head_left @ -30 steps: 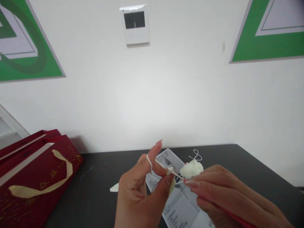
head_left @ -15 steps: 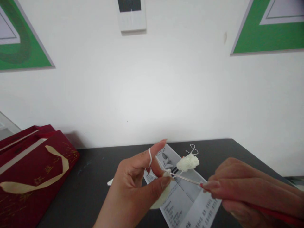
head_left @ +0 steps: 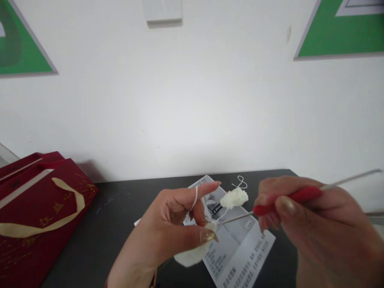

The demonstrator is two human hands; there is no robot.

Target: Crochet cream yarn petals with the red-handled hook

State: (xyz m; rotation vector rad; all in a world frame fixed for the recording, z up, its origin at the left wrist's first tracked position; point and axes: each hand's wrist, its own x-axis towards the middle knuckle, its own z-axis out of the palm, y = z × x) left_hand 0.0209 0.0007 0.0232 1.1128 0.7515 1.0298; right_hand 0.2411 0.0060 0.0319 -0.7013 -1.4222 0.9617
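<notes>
A piece of white crochet work (head_left: 193, 256) is pinched between the thumb and fingers of my left hand (head_left: 174, 228), part of it hanging below. White yarn (head_left: 196, 197) loops round my raised left index finger. My right hand (head_left: 318, 228) grips a crochet hook (head_left: 303, 196) by its red middle. Its thin metal shaft points left into the work at my left fingertips, while another metal end sticks out to the upper right. The hook's tip is hidden in the white stitches.
Behind my hands a small ball of white yarn (head_left: 234, 198) rests on a printed sheet (head_left: 231, 256) with pictures and text. The sheet lies on a dark table (head_left: 117, 224) against a white wall (head_left: 192, 100). Dark red gift bags (head_left: 33, 212) with a cream ribbon stand at the left.
My right hand has turned and risen, showing the hook's red grip and far metal end. More white work shows under my left hand. The whole view has shifted slightly.
</notes>
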